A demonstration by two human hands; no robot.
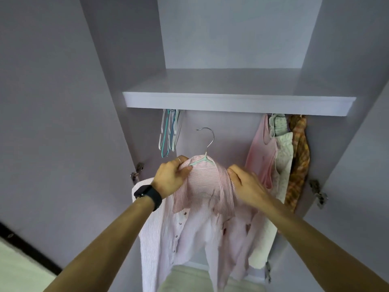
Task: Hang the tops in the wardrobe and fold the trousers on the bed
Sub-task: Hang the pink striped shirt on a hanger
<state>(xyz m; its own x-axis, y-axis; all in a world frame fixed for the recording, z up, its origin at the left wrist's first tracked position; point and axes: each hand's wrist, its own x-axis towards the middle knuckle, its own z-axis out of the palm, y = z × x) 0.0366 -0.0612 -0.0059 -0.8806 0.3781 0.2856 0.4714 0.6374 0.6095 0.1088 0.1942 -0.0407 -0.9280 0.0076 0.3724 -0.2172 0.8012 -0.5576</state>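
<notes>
Person is standing at the open wardrobe (229,142), holding the pink striped shirt (202,182) up in front of the hanging space, just below the shelf (237,102).

Shirt is already sitting on a pale green hanger (200,162). The hanger's metal hook (207,140) is poking free above the collar and catching on nothing.

Left hand (172,175), with a black watch (148,196) on the wrist, is clamping the shirt's shoulder, fingers curled round fabric right beside the hanger arm. Right hand (246,184) is closing on the opposite shoulder; its fingertips are tucked behind the collar fold, so this is probably a pinch of cloth rather than a flat press.

Judgement: both hands are working at the shoulders because the cloth is bunching round the collar and needs seating evenly on the hanger arms before the weight goes onto the hook. The body and sleeves are hanging loose below.

Rail itself is hiding behind the shelf edge. Spare hangers (169,131) are hanging at the left. Three tops are hanging at the right: a pink top (261,152), a pale patterned top (283,157) and an orange checked top (299,157). The gap between the two groups is sitting directly above the hook, which is likely why the shirt is being held central.

Trousers and bed are not showing in this view
</notes>
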